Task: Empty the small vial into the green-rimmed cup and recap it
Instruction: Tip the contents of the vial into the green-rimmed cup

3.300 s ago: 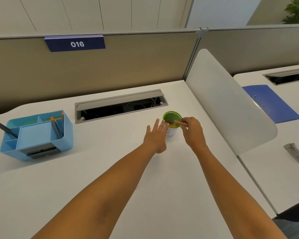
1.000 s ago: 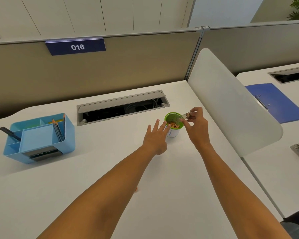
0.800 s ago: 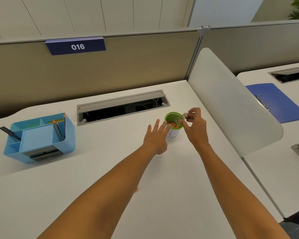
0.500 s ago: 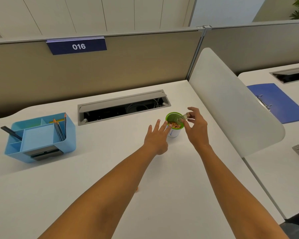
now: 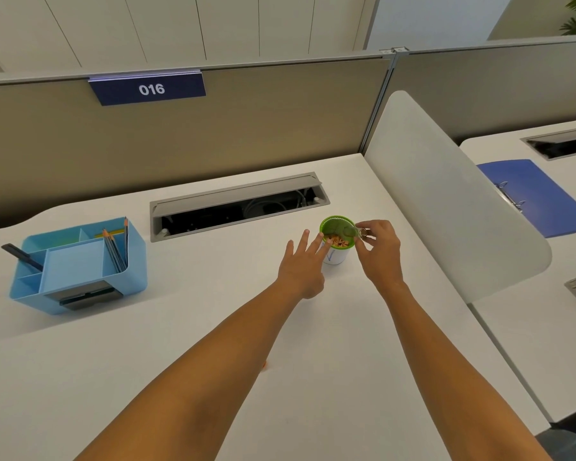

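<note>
A small white cup with a green rim (image 5: pixel 335 257) stands on the white desk, with orange bits lying inside it. My right hand (image 5: pixel 378 251) pinches a small clear vial (image 5: pixel 348 231) and holds it tilted over the cup's opening, mouth pointing left into the cup. My left hand (image 5: pixel 301 264) rests flat on the desk with fingers spread, fingertips touching the cup's left side. I see no cap; it may be hidden by a hand.
A blue desk organiser (image 5: pixel 77 264) with pencils sits at the left. A grey cable tray (image 5: pixel 236 204) lies open behind the cup. A white divider panel (image 5: pixel 446 194) rises just right of my right hand. A blue binder (image 5: pixel 539 197) lies on the neighbouring desk.
My right hand has tipped the vial further over the cup, from level beside the rim to tilted above the opening. The left hand has stayed against the cup.
</note>
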